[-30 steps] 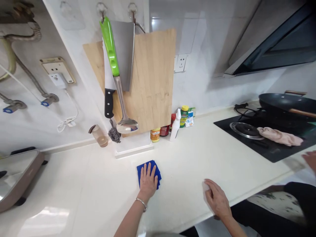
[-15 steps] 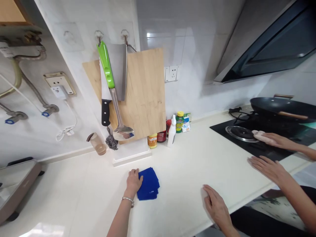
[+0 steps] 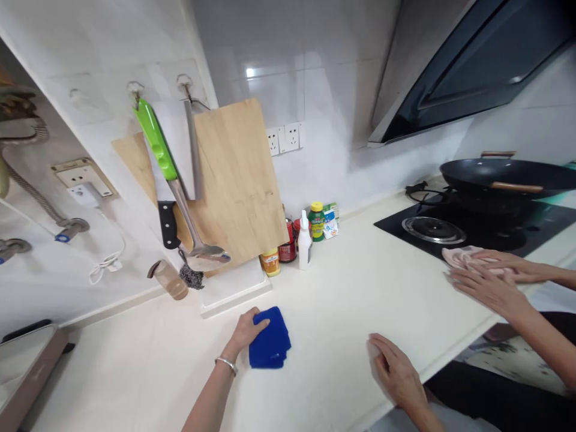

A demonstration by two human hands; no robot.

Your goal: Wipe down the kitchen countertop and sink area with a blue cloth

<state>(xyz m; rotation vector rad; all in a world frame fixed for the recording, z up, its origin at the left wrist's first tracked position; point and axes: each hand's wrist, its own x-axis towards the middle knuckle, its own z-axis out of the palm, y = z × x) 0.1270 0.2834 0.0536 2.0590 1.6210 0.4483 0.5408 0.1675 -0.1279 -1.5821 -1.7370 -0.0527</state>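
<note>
A folded blue cloth (image 3: 270, 343) lies on the white countertop (image 3: 333, 318). My left hand (image 3: 248, 329), with a silver bangle at the wrist, grips the cloth's upper left edge. Its thumb lies on top of the fabric, while the other fingers are partly hidden. Apart from the cloth, my right hand (image 3: 396, 371) rests on the front part of the countertop. Its fingers are loosely stretched and hold nothing. Further right, another person's two hands (image 3: 490, 288) press a pale pink cloth (image 3: 461, 257) at the cooktop's front edge.
A white spray bottle (image 3: 305, 243) stands among jars by the wall. A ladle (image 3: 204, 251), knives and a cutting board (image 3: 243, 186) hang above. A black wok (image 3: 508, 174) sits on the cooktop (image 3: 490, 231). A tumbler (image 3: 170, 281) leans at the back left.
My view has shifted. My left thumb reaches further over the blue cloth. The other person's hands have come together, and the pink cloth has moved from the burner to the cooktop's front edge.
</note>
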